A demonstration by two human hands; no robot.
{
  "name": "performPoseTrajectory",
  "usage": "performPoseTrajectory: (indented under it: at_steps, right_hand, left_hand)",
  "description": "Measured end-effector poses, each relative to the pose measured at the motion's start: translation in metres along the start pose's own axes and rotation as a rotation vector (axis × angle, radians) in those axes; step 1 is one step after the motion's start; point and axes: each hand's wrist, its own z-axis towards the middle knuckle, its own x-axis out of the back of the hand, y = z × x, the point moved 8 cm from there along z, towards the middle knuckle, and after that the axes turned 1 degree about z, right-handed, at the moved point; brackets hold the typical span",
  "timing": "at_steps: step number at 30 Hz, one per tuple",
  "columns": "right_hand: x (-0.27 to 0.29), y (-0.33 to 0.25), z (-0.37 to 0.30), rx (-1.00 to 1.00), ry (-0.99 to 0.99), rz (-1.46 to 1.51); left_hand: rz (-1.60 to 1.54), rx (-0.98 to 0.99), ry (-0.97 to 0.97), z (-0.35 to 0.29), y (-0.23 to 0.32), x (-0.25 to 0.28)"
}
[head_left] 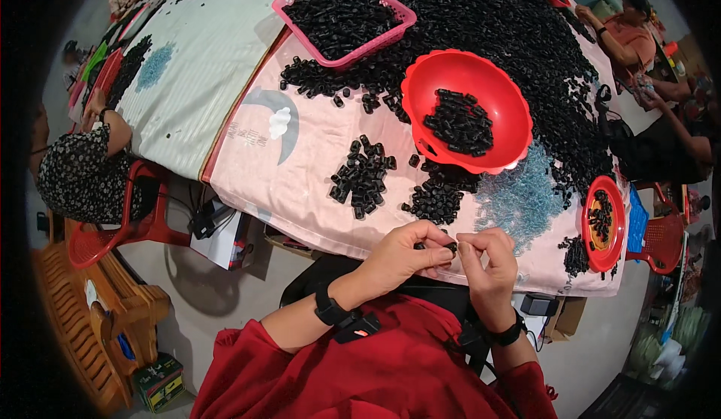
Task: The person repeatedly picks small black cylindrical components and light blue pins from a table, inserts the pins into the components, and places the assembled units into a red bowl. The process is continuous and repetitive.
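My left hand [405, 252] pinches a small black plastic piece [451, 247] between thumb and fingers, just past the table's near edge. Close beside it, my right hand [492, 272] is closed with thumb and forefinger together; whatever they hold is too small to make out. Ahead of my hands lie two small heaps of black cylindrical pieces, one left [362, 177] and one nearer [435, 200]. A pile of tiny clear bluish pieces [522, 197] spreads to the right. Beyond, a red scalloped bowl [511, 130] holds more black parts.
A pink basket [405, 19] full of black pieces stands farther back, next to a huge black heap [481, 21]. An oval red tray [619, 227] sits at the right edge. Co-workers are seated left [82, 164] and right [631, 40]. A red chair [98, 246] and wooden bench [82, 306] stand left.
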Motion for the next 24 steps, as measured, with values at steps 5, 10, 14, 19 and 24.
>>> performPoseTrajectory:
  at_steps: [5,10,14,19,24]
  right_hand:
    - [-0.002,-0.011,0.003,0.117,-0.073,-0.082]
    - [-0.002,-0.020,0.003,0.225,-0.125,-0.182]
    - [-0.001,-0.014,0.002,0.165,-0.081,-0.157]
    - [-0.004,-0.015,0.000,0.190,-0.090,-0.145]
    - [-0.003,-0.007,0.006,0.134,-0.206,-0.062]
  left_hand:
    - [-0.046,-0.007,0.021,-0.001,0.000,0.000]
    - [-0.040,-0.010,0.034,-0.002,0.001,0.002]
    - [-0.066,0.010,0.038,-0.003,0.000,0.001]
    - [-0.011,0.007,0.044,-0.004,0.003,0.003]
    - [-0.057,-0.001,0.051,-0.004,-0.001,0.010]
